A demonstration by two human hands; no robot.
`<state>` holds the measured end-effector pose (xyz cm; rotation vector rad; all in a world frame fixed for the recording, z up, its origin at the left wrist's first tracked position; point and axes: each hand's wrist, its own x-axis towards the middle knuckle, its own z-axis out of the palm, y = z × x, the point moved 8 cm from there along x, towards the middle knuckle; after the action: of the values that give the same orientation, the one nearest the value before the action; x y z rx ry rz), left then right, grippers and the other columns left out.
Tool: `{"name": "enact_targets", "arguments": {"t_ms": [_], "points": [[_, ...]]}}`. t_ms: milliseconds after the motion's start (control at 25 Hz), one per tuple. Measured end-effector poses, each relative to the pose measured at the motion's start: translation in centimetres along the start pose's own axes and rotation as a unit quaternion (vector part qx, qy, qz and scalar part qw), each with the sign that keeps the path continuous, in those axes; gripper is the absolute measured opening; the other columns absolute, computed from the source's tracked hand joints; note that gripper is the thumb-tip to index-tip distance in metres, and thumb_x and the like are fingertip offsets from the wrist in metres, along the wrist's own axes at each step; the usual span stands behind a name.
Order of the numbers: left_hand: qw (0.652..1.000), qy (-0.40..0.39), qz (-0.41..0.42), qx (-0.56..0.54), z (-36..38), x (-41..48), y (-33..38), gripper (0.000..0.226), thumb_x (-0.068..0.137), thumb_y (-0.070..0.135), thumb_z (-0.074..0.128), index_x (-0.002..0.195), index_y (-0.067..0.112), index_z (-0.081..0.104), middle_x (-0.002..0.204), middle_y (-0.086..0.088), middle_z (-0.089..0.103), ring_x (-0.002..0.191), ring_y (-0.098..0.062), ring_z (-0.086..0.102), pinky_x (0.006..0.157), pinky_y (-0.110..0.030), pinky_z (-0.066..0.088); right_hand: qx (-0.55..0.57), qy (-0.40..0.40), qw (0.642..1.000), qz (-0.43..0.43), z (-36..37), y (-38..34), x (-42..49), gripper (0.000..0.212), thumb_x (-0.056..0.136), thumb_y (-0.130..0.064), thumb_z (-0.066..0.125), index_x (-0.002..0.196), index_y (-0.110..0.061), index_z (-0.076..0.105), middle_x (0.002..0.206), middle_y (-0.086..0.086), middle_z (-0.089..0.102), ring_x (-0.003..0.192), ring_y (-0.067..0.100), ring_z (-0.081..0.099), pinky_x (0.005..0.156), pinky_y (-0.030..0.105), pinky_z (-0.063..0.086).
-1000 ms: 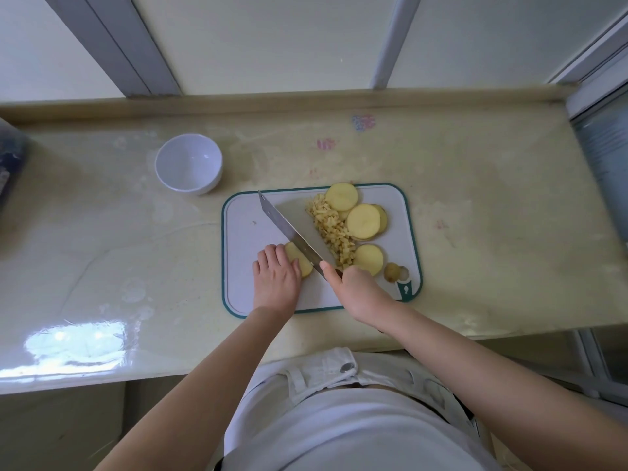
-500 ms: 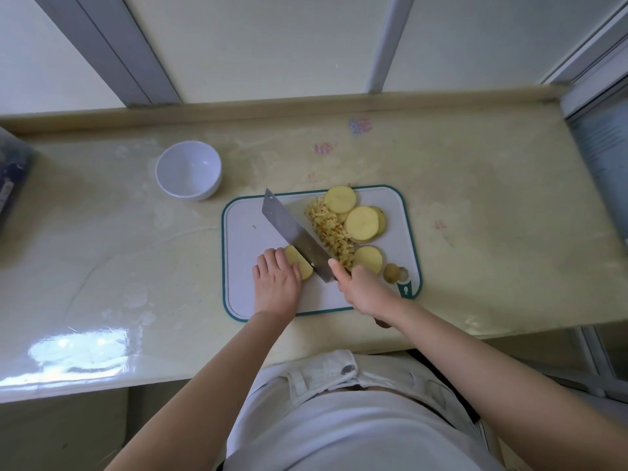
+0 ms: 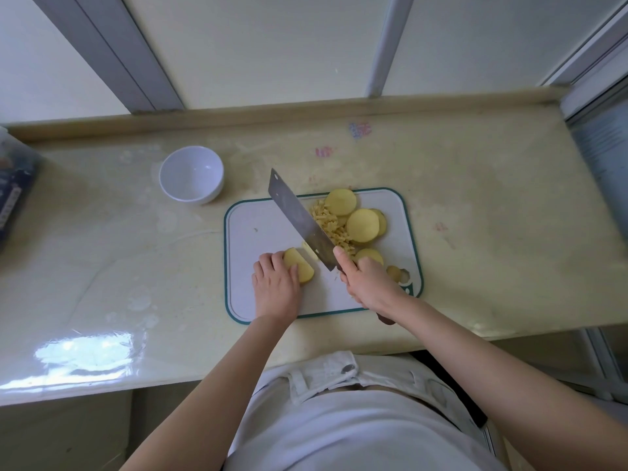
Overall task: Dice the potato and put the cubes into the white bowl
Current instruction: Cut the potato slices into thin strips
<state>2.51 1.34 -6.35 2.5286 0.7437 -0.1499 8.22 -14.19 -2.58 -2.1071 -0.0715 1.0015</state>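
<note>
In the head view, the left hand (image 3: 275, 287) holds a potato chunk (image 3: 300, 266) under curled fingers (image 3: 272, 263) on the green-rimmed cutting board (image 3: 258, 232). The right hand (image 3: 370, 283) grips a cleaver (image 3: 299, 219), its blade slanting just beside the chunk. Potato slices (image 3: 362, 225) and small cubes (image 3: 328, 226) lie right of the blade. The white bowl (image 3: 191, 174) stands on the bench (image 3: 475, 215) beyond the board's left corner. The writing on the dark pack (image 3: 13, 192) at the left edge is too blurred to read.

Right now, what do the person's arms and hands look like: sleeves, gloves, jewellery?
Left hand and right hand are bare: no gloves, rings or watch show. Both forearms are uncovered, with no sleeve in view. The person wears a white top and pale trousers with a metal button.
</note>
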Motion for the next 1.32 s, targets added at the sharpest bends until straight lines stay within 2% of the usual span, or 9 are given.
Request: {"name": "enact_targets", "arguments": {"t_ms": [120,440,640,920,1160,1320], "points": [[0.999,0.006,-0.013,-0.045,-0.2,-0.2,-0.4,0.036,0.1,0.024,0.035,0.128,0.004,0.043,0.122,-0.017,0.04,0.11,-0.03,0.035,0.1,-0.035,0.024,-0.02,-0.006,1.0,-0.01,-0.1,-0.2,-0.8,0.059,0.096,-0.06,0.027,0.054,-0.018,0.028,0.04,-0.01,0.026,0.039,0.012,0.024,0.046,0.027,0.025],[1.0,0.023,0.004,0.015,0.3,-0.3,-0.1,0.034,0.099,0.021,0.035,0.122,-0.001,0.046,0.118,-0.02,0.044,0.106,-0.034,0.039,0.094,-0.038,0.03,-0.071,-0.022,0.997,-0.011,1.4,0.7,-1.8,0.061,0.096,-0.059,0.028,0.057,-0.014,0.035,0.047,-0.002,0.034,0.043,0.015,0.033,0.057,0.03,0.033],[0.999,0.036,0.011,0.027,0.0,-0.4,0.2,0.06,0.089,0.036,0.01,0.113,-0.002,0.05,0.11,-0.021,0.048,0.097,-0.037,0.045,0.085,-0.044,0.039,-0.082,-0.025,0.996,0.0,1.8,0.9,-1.5,0.062,0.096,-0.061,0.029,0.056,-0.013,0.031,0.049,0.0,0.032,0.044,0.017,0.03,0.056,0.031,0.031],[0.998,0.036,0.027,0.047,-0.1,-0.3,0.4,0.05,0.091,0.03,0.017,0.104,-0.002,0.054,0.101,-0.021,0.053,0.088,-0.037,0.049,0.076,-0.045,0.043,-0.144,-0.025,0.989,0.021,1.8,0.2,-1.3,0.061,0.097,-0.058,0.027,0.057,-0.012,0.033,0.053,0.003,0.038,0.049,0.019,0.035,0.054,0.031,0.031],[0.996,0.049,0.029,0.068,-0.4,-0.3,0.5,0.04,0.091,0.025,0.025,0.096,-0.001,0.055,0.093,-0.02,0.055,0.078,-0.036,0.052,0.067,-0.041,0.047,-0.17,-0.023,0.985,0.011,2.2,-0.2,-1.0,0.062,0.099,-0.055,0.028,0.054,-0.012,0.03,0.051,0.004,0.035,0.046,0.017,0.033,0.049,0.03,0.028],[0.996,0.046,0.03,0.07,-0.3,-0.3,0.6,0.037,0.09,0.024,0.028,0.094,-0.001,0.055,0.09,-0.019,0.054,0.075,-0.035,0.052,0.065,-0.04,0.047,-0.167,-0.039,0.985,-0.001,2.4,-0.2,-0.8,0.059,0.098,-0.056,0.026,0.058,-0.014,0.035,0.058,0.005,0.042,0.051,0.015,0.038,0.051,0.023,0.032]]}}
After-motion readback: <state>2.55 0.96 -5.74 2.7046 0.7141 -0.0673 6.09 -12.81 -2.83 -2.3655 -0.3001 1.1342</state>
